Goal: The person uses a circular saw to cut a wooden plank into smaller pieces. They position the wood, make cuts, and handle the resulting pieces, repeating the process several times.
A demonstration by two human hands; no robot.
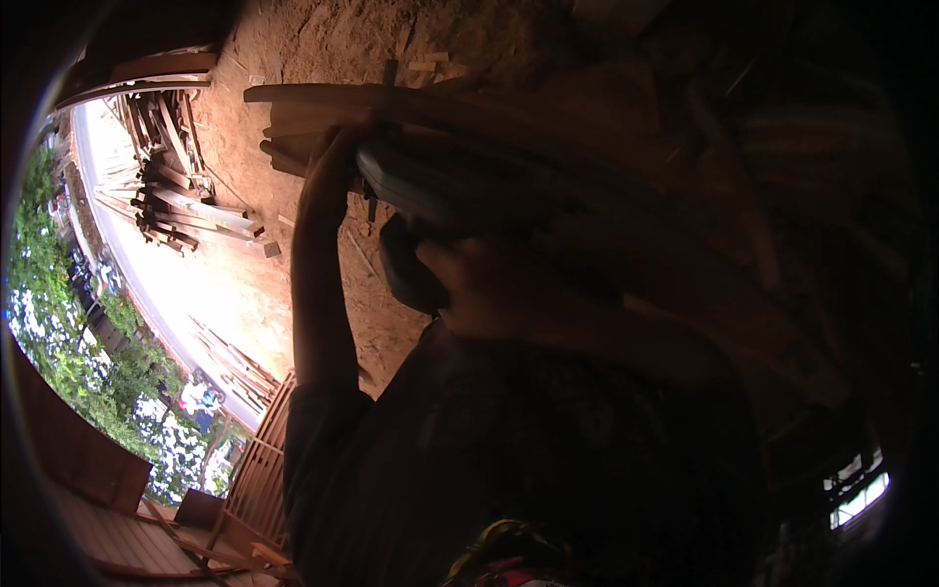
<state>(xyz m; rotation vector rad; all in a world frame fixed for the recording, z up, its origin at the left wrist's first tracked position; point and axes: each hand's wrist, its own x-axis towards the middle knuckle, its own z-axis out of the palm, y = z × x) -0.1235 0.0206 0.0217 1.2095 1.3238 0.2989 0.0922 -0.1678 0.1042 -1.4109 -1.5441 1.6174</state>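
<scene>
Much of the scene is in deep shadow. A hand-held tool with a pale grey body point(406, 186) and a dark green rounded end point(406, 264) lies over a stack of wooden planks point(313, 95). My right hand point(469, 269) is closed round the tool's rear part. My left arm stretches forward, and my left hand point(342, 145) is beside the tool's front end and the planks. Its fingers are lost in the dark, so whether it grips the tool or rests on wood is unclear.
Bare earth floor point(372, 338) surrounds the planks, with small wood offcuts point(430, 61) beyond them. Piles of timber point(186, 201) lie at the left, near a bright roadside. Wooden slatting point(262, 460) stands at the lower left. More boards point(734, 186) lie in shadow at the right.
</scene>
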